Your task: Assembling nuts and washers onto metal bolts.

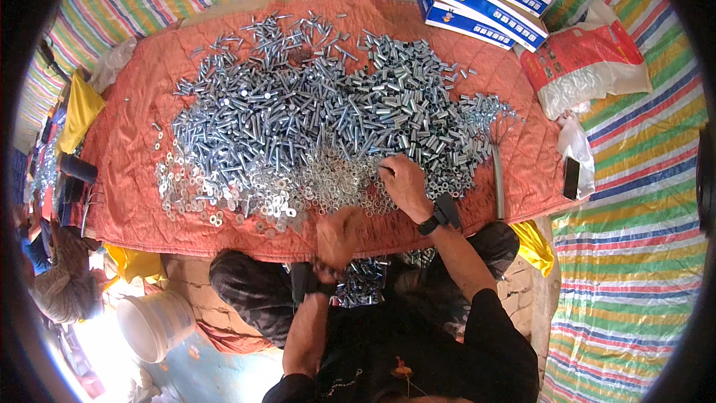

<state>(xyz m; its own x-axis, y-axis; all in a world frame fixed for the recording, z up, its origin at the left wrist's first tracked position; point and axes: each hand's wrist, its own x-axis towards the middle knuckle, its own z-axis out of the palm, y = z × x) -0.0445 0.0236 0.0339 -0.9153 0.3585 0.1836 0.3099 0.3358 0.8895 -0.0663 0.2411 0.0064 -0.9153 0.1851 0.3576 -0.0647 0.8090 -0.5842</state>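
My right hand point(405, 186), a dark band on its wrist, is over the near edge of a heap of small metal parts. Its fingers are pinched together at a small dark item I cannot make out. Blurred by motion, my left hand point(339, 239) is at the near edge of the table, its fingers unclear. Bolts point(261, 108) make up the heap's left and middle, and short metal sleeves point(410, 97) its right. Between my hands and the bolts lie small shiny rings point(335, 175), with flat washers point(280, 201) to the left and small nuts point(456, 181) to the right.
A red quilted cloth point(130, 157) covers the table. Blue-and-white boxes point(485, 11) and a red-and-clear bag point(585, 63) lie at the far right, a dark phone-like object point(571, 177) nearer. More metal parts point(362, 283) sit below, between my knees. A white bucket point(155, 325) stands lower left.
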